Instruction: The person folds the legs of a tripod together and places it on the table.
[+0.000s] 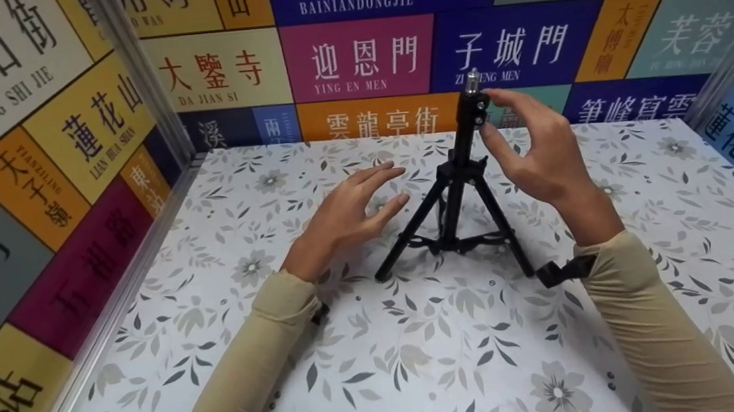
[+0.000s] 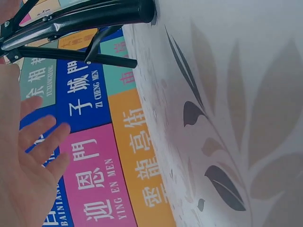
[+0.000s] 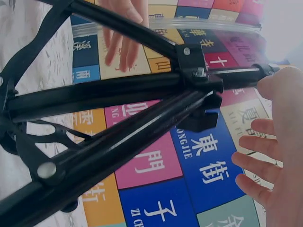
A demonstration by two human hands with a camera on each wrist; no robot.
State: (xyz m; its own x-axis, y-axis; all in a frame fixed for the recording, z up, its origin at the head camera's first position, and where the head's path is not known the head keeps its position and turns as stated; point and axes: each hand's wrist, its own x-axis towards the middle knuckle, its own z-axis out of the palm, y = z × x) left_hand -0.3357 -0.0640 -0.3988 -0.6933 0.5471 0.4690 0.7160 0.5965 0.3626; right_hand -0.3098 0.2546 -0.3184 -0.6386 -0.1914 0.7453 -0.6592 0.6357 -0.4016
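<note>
A black tripod (image 1: 453,208) stands on the table with its legs spread. At the top of its centre column is a silver screw stud (image 1: 473,81), above a black collar (image 1: 470,107). My right hand (image 1: 540,149) is beside the collar, with thumb and index finger close to it; whether they touch is unclear. In the right wrist view, that hand's fingers (image 3: 258,163) are spread apart, off the column. To the left of the tripod, my left hand (image 1: 357,207) hovers with loosely extended fingers and holds nothing. The left wrist view shows the tripod legs (image 2: 85,28) above that hand.
The tabletop (image 1: 422,355) has a white leaf-and-flower print. Behind it and at both sides rise panels (image 1: 359,58) of coloured street-name signs. A metal corner post (image 1: 153,78) joins the left and back panels. A black wrist strap mount (image 1: 565,271) sits by the right sleeve.
</note>
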